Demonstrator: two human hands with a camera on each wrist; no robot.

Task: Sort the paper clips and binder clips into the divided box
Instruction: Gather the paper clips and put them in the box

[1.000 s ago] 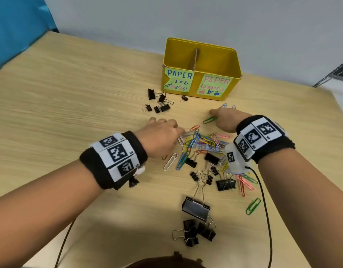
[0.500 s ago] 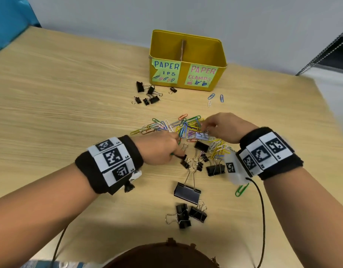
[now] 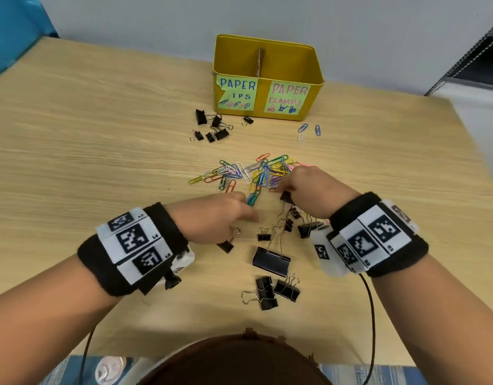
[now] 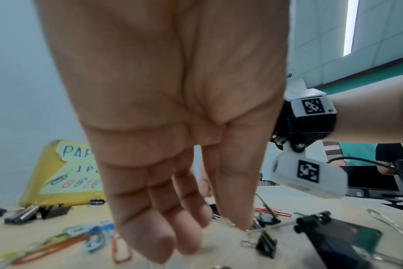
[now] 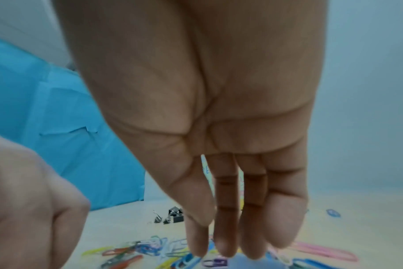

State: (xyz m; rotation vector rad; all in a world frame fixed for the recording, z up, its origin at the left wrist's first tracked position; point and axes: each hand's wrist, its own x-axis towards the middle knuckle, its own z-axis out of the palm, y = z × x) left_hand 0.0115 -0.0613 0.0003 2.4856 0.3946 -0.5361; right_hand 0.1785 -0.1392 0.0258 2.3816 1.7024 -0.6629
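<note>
The yellow divided box (image 3: 317, 65) stands at the far middle, its left half labelled for paper clips and its right half for clamps. A pile of coloured paper clips (image 3: 239, 173) lies mid-table. Nearer me lie black binder clips, among them a large binder clip (image 3: 271, 261). My left hand (image 3: 248, 209) reaches down between the two groups with straight fingers (image 4: 150, 236) and holds nothing. My right hand (image 3: 284, 187) rests its straight fingertips (image 5: 225, 242) on the right end of the paper clip pile, beside a small binder clip (image 3: 287, 197).
Several small binder clips (image 3: 212, 126) lie just left of the box front. Three loose paper clips (image 3: 306, 132) lie to its right. More binder clips (image 3: 267, 293) sit close to me. Cables trail from both wristbands over the wooden table (image 3: 101, 134).
The coloured paper clips have been spread up and to the left, away from the binder clips. Both hands have drawn back toward me, and the left now sits among the binder clips.
</note>
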